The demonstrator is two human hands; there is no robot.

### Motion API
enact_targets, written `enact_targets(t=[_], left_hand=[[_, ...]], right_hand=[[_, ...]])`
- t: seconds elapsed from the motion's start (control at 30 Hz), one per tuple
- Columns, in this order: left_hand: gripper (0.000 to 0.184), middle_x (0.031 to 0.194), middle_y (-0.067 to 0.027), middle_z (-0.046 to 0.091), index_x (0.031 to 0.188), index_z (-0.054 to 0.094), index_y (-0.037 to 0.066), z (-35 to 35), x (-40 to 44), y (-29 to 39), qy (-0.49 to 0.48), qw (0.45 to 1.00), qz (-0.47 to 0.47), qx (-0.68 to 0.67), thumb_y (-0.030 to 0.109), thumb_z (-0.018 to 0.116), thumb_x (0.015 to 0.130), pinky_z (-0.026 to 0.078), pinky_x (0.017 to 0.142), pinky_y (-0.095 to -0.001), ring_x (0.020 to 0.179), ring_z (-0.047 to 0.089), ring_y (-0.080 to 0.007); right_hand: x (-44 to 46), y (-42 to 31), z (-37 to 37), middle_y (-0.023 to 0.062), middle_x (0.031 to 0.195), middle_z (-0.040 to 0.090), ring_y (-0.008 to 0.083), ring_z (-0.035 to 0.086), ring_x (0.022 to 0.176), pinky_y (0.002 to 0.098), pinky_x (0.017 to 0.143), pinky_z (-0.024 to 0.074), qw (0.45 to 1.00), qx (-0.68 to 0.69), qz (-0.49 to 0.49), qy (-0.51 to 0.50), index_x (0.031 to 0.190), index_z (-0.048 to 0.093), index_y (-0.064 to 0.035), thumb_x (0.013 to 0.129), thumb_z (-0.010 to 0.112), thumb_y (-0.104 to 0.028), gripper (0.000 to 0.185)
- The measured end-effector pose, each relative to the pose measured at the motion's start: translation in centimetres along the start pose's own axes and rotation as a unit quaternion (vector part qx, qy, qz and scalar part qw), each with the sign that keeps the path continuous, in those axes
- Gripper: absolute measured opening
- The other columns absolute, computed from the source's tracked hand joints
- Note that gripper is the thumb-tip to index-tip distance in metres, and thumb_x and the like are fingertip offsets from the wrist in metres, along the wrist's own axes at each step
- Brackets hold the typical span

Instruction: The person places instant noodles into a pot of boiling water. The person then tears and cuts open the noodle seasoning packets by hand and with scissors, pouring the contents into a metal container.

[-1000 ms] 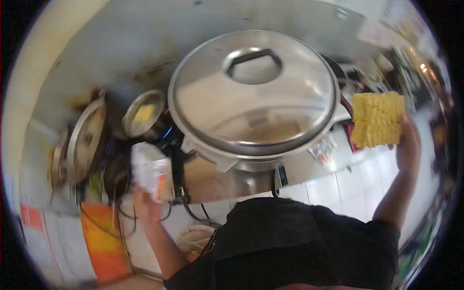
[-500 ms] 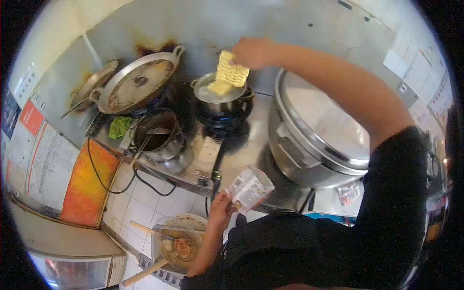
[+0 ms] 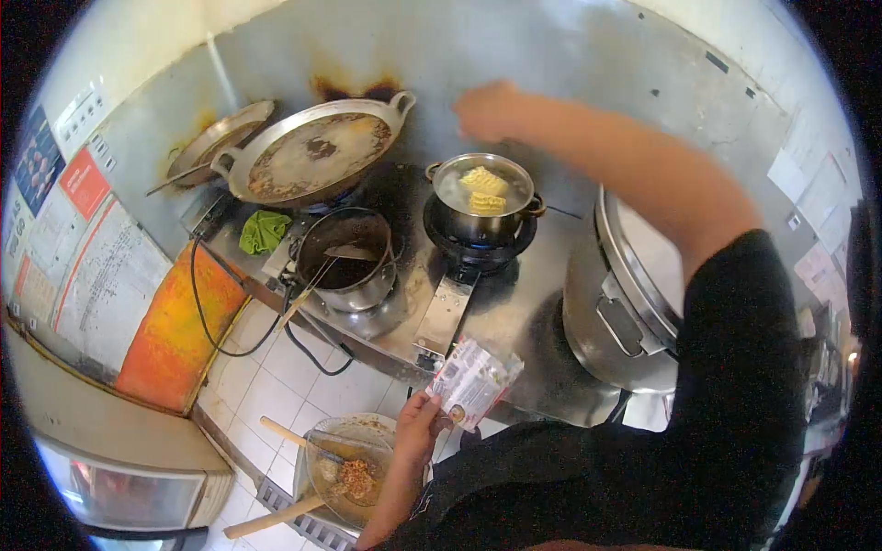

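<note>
My left hand [image 3: 421, 424] is closed on the edge of an instant noodle packet [image 3: 476, 381], held above the front edge of the stove counter. Pieces of a dry noodle block [image 3: 484, 182] lie in the liquid of a small metal pot [image 3: 467, 216], which sits on a burner. My right hand [image 3: 487, 112] is raised above and behind that pot, apart from the noodles. Motion smears its fingers, so their pose is unclear; no noodles show in it.
Left of the pot stand a wide wok [image 3: 317, 151] of oil and a dark saucepan [image 3: 354, 292] with a utensil. A large lidded pot [image 3: 597, 335] is at right. Below, a tub [image 3: 308, 473] holds a strainer of reddish-brown bits. A green cloth [image 3: 265, 231] lies near the saucepan.
The noodle block has left my right hand and now lies in the pot. My left hand still holds the packet. The view has shifted, moving the stove rightward and down.
</note>
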State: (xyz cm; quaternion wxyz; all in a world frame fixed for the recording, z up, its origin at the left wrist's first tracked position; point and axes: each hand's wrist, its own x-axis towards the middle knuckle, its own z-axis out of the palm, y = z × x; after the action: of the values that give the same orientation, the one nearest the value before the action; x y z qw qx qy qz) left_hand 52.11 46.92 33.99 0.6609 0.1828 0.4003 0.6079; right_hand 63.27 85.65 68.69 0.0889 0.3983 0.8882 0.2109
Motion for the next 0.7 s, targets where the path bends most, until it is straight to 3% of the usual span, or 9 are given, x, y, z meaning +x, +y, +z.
enact_targets(t=[0.13,0.2,0.33,0.37,0.47,0.5,0.6,0.67,0.7], left_hand=[[0.018,0.100,-0.0090,0.071,0.113,0.061,0.001,6.6,-0.8,4.3,-0.074,0.995,0.005,0.071,0.008,0.066,0.097,0.056,0.071,-0.0303,0.080,0.068,-0.0154],[0.018,0.101,-0.0092,0.071,0.112,0.060,0.000,10.5,-0.7,6.2,-0.183,0.975,0.025,0.123,0.005,0.067,0.096,0.057,0.073,-0.0304,0.082,0.068,-0.0153],[0.018,0.107,-0.0104,0.070,0.112,0.058,-0.002,19.4,-1.2,6.7,-0.384,0.889,0.063,0.243,0.003,0.067,0.096,0.056,0.079,-0.0297,0.089,0.069,-0.0148],[0.034,0.115,-0.0116,0.068,0.126,0.056,-0.003,21.5,-1.3,6.1,-0.436,0.856,0.080,0.267,0.006,0.069,0.096,0.054,0.087,-0.0306,0.099,0.068,-0.0164],[0.061,0.130,-0.0158,0.063,0.145,0.043,-0.003,27.8,-1.7,2.8,-0.535,0.787,-0.004,0.307,0.012,0.073,0.094,0.051,0.098,-0.0351,0.114,0.065,-0.0225],[0.081,0.142,-0.0202,0.054,0.156,0.028,-0.002,29.0,-1.3,0.5,-0.574,0.760,-0.026,0.305,0.022,0.075,0.093,0.046,0.106,-0.0403,0.129,0.056,-0.0276],[0.081,0.150,-0.0218,0.046,0.155,0.028,-0.002,33.8,-1.6,-5.8,-0.619,0.687,-0.112,0.363,0.029,0.072,0.095,0.041,0.111,-0.0426,0.139,0.046,-0.0286],[0.070,0.149,-0.0171,0.047,0.152,0.036,0.001,36.9,-2.1,-11.0,-0.652,0.630,-0.184,0.380,0.031,0.068,0.098,0.039,0.113,-0.0416,0.138,0.046,-0.0262],[0.067,0.149,-0.0156,0.048,0.151,0.038,0.002,38.5,-2.1,-14.4,-0.667,0.600,-0.217,0.385,0.031,0.067,0.099,0.039,0.113,-0.0411,0.137,0.047,-0.0255]], right_hand=[[-15.0,0.8,-9.7,0.0165,0.099,0.069,0.0380,0.066,0.097,0.0508,0.082,0.0518,0.987,0.041,-0.070,0.138,0.113,0.066,-0.0078,0.097,0.056,-0.050,0.046],[-24.7,0.6,-11.4,0.0153,0.094,0.070,0.0362,0.068,0.085,0.0466,0.075,0.0520,0.993,0.090,-0.059,0.054,0.115,0.067,-0.0058,0.093,0.059,-0.059,0.058],[-40.3,0.5,-8.7,0.0146,0.091,0.069,0.0290,0.069,0.073,0.0409,0.064,0.0537,0.975,0.210,-0.061,-0.037,0.115,0.066,0.0003,0.087,0.072,-0.050,0.058],[-42.9,1.3,-6.8,0.0116,0.088,0.069,0.0260,0.070,0.073,0.0393,0.060,0.0528,0.952,0.295,-0.060,-0.062,0.109,0.067,-0.0022,0.089,0.074,-0.040,0.043],[-53.3,4.6,-0.1,0.0132,0.084,0.068,0.0328,0.067,0.072,0.0429,0.063,0.0512,0.892,0.446,0.028,-0.068,0.102,0.068,-0.0034,0.091,0.071,-0.033,0.032],[-57.3,5.7,2.6,0.0134,0.083,0.068,0.0332,0.067,0.073,0.0424,0.065,0.0509,0.859,0.491,0.120,-0.079,0.100,0.069,-0.0032,0.091,0.071,-0.032,0.031],[-69.4,7.0,13.0,0.0167,0.083,0.067,0.0339,0.065,0.078,0.0419,0.073,0.0503,0.752,0.563,0.329,-0.103,0.098,0.070,-0.0024,0.092,0.070,-0.034,0.033],[-75.1,5.5,24.0,0.0185,0.082,0.066,0.0284,0.063,0.075,0.0413,0.069,0.0477,0.766,0.514,0.370,-0.108,0.097,0.069,0.0008,0.093,0.070,-0.038,0.039],[-77.3,4.7,30.2,0.0203,0.083,0.065,0.0318,0.063,0.078,0.0431,0.073,0.0477,0.757,0.531,0.377,-0.056,0.097,0.069,0.0010,0.094,0.068,-0.039,0.040]])
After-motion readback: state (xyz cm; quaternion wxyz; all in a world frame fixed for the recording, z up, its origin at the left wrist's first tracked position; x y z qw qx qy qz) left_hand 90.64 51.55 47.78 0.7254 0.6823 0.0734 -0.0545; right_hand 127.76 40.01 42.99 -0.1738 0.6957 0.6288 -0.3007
